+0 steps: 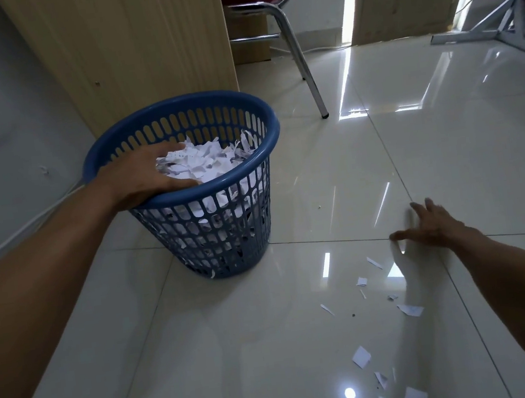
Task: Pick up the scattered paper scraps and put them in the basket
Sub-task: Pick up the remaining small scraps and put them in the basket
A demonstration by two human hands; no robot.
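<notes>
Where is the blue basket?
In the head view the blue basket stands on the floor left of centre, in front of the wooden panel, with the left hand resting over its rim on the paper scraps inside.

Office: desk (134,48), metal-legged chair (296,47)

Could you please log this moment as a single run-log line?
left hand resting on binned scraps in blue basket | right hand open at floor | loose scraps beside right hand
</notes>
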